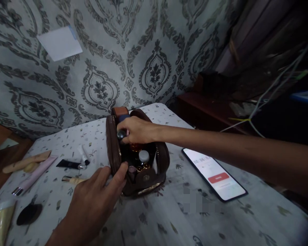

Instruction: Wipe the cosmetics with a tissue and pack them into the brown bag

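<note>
A brown zip-up toiletry bag (112, 145) stands unzipped on the patterned cloth. My left hand (96, 196) grips its near left rim, thumb on the edge and fingers along the outside. Reaching in from the right, my right hand (138, 130) is inside the bag's far left part with its fingers curled. A dark, shiny round-ended item (121, 134) shows at those fingertips; its kind is unclear. Within the bag I also see a white cap (144, 156), small gold-coloured tops (143, 167) and a pinkish cap (131, 169). The bag's depths are dark.
A phone (215, 174) with a lit timer lies right of the bag. To the left are a pink tube (34, 175), a black tube (68, 164), a small white tube (83, 154), a round black item (29, 214) and a yellowish tube (2, 218). Patterned wall behind.
</note>
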{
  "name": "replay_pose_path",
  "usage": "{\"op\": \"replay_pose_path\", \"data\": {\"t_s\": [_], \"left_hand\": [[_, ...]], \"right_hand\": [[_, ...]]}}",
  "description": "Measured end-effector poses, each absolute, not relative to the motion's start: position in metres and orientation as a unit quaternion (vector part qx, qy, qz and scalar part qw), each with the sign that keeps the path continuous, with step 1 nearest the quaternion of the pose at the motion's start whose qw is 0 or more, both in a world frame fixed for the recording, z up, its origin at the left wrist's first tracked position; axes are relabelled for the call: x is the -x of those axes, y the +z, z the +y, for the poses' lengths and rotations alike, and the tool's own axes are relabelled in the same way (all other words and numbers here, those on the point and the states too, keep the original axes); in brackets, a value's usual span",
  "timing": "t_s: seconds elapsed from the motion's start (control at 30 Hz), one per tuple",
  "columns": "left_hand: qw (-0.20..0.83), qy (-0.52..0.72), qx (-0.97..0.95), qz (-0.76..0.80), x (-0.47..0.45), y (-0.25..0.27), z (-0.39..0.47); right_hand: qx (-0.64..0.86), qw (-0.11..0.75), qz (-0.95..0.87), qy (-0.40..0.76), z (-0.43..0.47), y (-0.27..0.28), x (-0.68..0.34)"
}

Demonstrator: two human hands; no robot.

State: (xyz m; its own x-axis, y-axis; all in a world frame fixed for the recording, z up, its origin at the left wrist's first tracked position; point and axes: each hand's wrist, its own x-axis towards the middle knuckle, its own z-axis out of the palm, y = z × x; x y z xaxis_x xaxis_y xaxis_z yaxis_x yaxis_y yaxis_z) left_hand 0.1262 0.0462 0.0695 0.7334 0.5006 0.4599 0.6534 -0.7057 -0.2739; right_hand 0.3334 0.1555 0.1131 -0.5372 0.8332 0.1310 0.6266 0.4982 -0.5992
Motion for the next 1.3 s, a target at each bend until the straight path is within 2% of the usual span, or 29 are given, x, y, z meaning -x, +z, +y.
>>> {"op": "replay_pose_path", "data": {"t_s": [0.1, 0.23, 0.43, 0.7, 0.97, 1.3], "left_hand": [[0.215, -0.175, 0.904, -0.324, -0.127, 0.071, 0.045], [0.209, -0.183, 0.902, -0.331, -0.128, 0.073, 0.043], [0.196, -0.183, 0.903, -0.336, -0.13, 0.075, 0.041], [0.165, -0.17, 0.906, -0.35, -0.131, 0.077, 0.038], [0.125, -0.172, 0.905, -0.368, -0.129, 0.072, 0.037], [0.107, -0.178, 0.907, -0.367, -0.129, 0.071, 0.038]], "right_hand": [[0.439, 0.138, -0.863, 0.21, 0.152, 0.117, -0.331], [0.453, 0.098, -0.869, 0.173, 0.148, 0.122, -0.334], [0.446, 0.12, -0.877, 0.13, 0.144, 0.126, -0.336], [0.469, 0.055, -0.876, 0.095, 0.134, 0.142, -0.341], [0.491, -0.093, -0.865, 0.038, 0.118, 0.139, -0.34], [0.505, -0.097, -0.854, 0.083, 0.118, 0.143, -0.335]]}}
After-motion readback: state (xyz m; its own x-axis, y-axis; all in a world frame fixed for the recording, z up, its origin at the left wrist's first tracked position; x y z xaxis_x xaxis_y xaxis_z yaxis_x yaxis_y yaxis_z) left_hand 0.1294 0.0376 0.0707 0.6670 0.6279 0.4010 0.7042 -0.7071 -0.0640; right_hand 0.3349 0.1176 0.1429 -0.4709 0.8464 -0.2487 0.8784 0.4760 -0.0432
